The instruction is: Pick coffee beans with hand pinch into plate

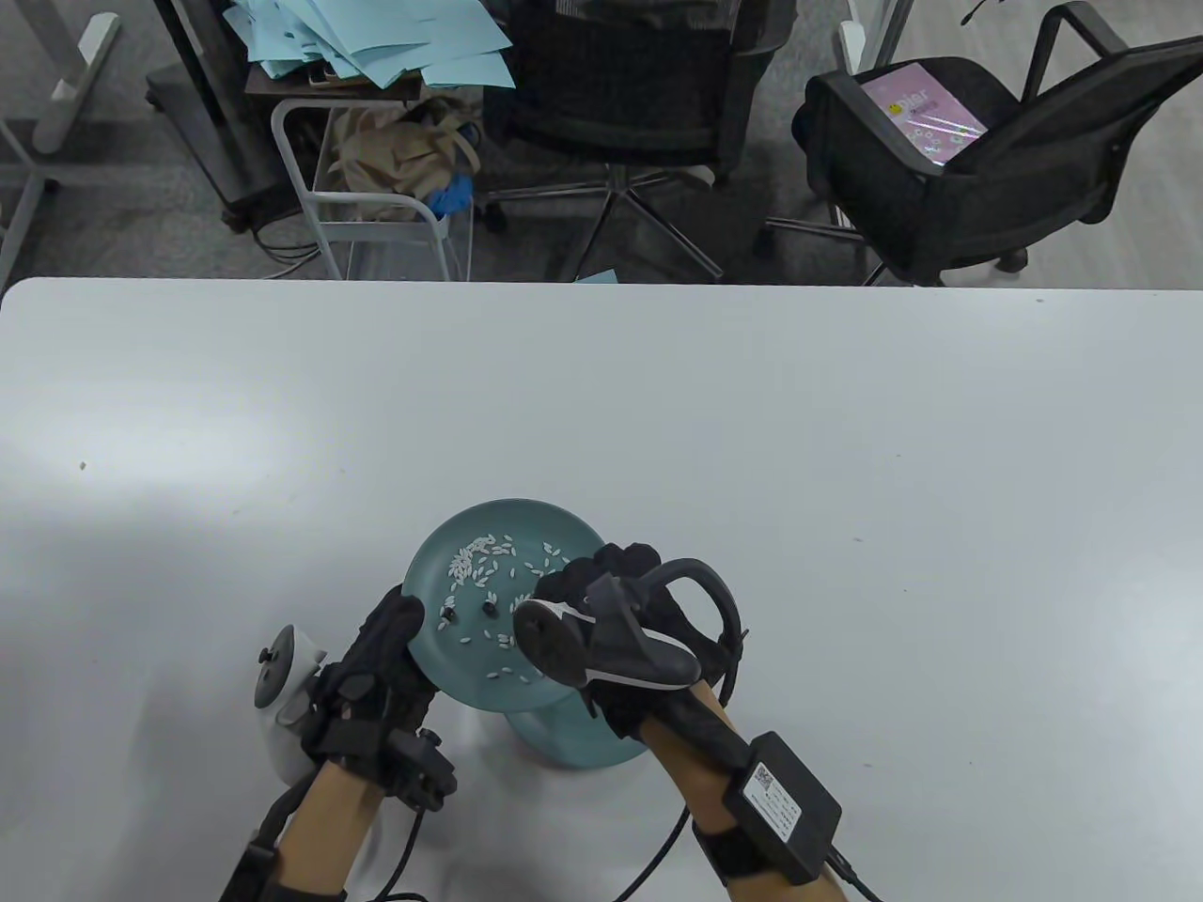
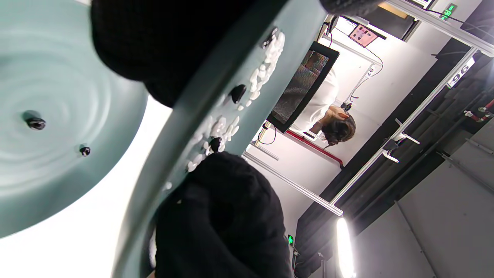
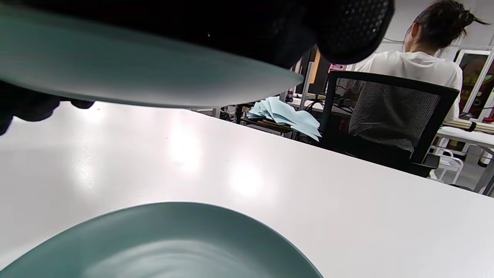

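A teal plate (image 1: pixel 434 562) with many white rice grains (image 1: pixel 481 556) and a few dark coffee beans (image 1: pixel 490 611) is held tilted above the table. My left hand (image 1: pixel 402 622) grips its left rim; my right hand (image 1: pixel 575 584) grips its right rim. A second teal plate (image 1: pixel 569 744) lies on the table under it, mostly hidden. In the left wrist view the held plate (image 2: pixel 247 69) shows edge-on with beans (image 2: pixel 237 93), and the lower plate (image 2: pixel 58 88) holds two beans (image 2: pixel 36 123). The right wrist view shows the held plate's underside (image 3: pixel 135 73) above the lower plate (image 3: pixel 173 239).
The white table (image 1: pixel 752 451) stretches far and to both sides. Two black office chairs (image 1: pixel 949 160) and a cart with blue papers (image 1: pixel 376 47) stand beyond its far edge. A small crumb (image 1: pixel 83 464) lies at the left.
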